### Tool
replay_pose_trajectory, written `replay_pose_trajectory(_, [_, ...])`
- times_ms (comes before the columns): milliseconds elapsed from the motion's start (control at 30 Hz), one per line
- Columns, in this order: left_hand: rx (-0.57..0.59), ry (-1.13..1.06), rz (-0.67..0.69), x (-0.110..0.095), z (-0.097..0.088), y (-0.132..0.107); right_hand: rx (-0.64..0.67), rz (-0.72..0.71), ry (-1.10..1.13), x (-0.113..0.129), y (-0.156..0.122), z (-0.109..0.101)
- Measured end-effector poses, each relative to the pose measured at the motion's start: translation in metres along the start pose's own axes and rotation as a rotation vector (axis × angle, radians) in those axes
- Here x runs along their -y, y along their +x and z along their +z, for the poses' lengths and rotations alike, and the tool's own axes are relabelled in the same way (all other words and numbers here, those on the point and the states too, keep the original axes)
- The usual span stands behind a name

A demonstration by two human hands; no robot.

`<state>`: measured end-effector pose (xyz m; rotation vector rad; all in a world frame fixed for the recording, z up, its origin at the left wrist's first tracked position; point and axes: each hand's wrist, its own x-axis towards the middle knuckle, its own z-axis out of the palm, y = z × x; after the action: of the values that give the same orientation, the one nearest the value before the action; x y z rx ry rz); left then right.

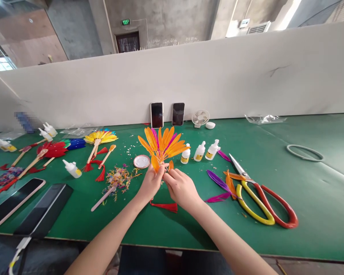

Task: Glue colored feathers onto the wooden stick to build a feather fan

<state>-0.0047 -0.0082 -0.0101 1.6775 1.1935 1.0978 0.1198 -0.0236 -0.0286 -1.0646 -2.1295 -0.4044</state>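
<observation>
Between my hands stands a feather fan (167, 142) of orange feathers with a few purple ones, spread upward. My left hand (151, 182) is closed around its base, which the fingers hide. A short orange feather (154, 163) lies against the fan above my left fingers. My right hand (183, 186) is closed beside the base, its fingertips pinching another short orange feather (171, 165). Below the hands a red tassel (164, 207) lies on the table. Just behind the fan are a round white lid (141, 161) and a small glue bottle (185, 154).
Large scissors (258, 202) with red and yellow handles lie right, by loose purple feathers (218, 181). Two more glue bottles (200, 151) stand behind. Left are feather scraps (122, 179), a stick (103, 199), finished-looking fans (99, 138), and a phone (15, 202). A white partition (172, 84) borders the green table (304, 198).
</observation>
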Motion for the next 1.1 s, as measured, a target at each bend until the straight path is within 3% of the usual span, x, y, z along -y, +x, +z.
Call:
replay_pose_trajectory(133, [0.018,-0.004,-0.017,-0.004,0.002,-0.004,-0.002,0.027,0.058,0.005,0.000,0.000])
replay_pose_trajectory(367, [-0.017,-0.032,-0.013,-0.008,0.005,-0.006,-0.052,0.218,0.228,0.012,0.002,0.000])
replay_pose_trajectory(633, [-0.005,-0.037,0.021,-0.011,0.004,-0.006,0.048,0.712,0.831,0.011,0.010,-0.003])
replay_pose_trajectory(1100, [-0.048,-0.053,0.020,-0.016,0.005,-0.006,0.016,1.060,1.406,0.014,0.014,0.003])
